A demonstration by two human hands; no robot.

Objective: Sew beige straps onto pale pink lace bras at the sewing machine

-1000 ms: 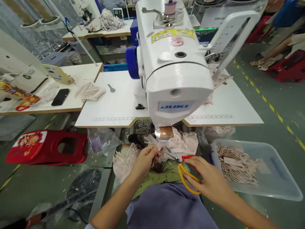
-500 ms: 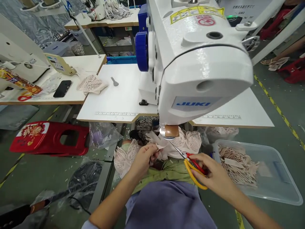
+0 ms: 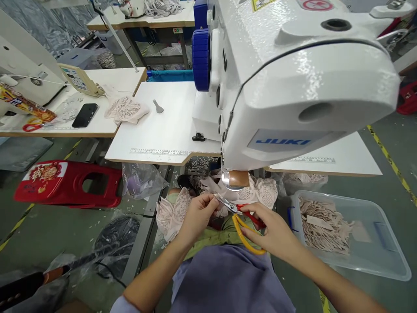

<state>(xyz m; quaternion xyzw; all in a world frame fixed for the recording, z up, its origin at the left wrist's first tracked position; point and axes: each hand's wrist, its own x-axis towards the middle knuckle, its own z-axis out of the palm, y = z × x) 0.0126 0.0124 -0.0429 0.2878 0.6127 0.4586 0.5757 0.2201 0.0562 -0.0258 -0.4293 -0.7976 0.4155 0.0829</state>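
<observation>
My left hand (image 3: 200, 216) is closed in a pinch on the edge of a pale pink lace bra (image 3: 172, 214), which lies over my lap below the sewing machine head (image 3: 293, 108). More of its lace cups (image 3: 265, 191) show to the right. My right hand (image 3: 272, 230) grips scissors (image 3: 243, 221) with one red and one yellow handle. Their blades point left, with the tips right at the fingertips of my left hand. What exactly lies between the blades is too small to make out.
A clear plastic bin (image 3: 379, 248) of beige straps stands on the right. The white table edge (image 3: 156, 160) runs behind my hands. On the left are a red stool (image 3: 71, 182), a phone (image 3: 85, 115) and another lace piece (image 3: 127, 109).
The scissors in my right hand have moved left, up to my left fingertips, and their handles have drawn closer together. My left hand keeps its pinch. The view has shifted slightly.
</observation>
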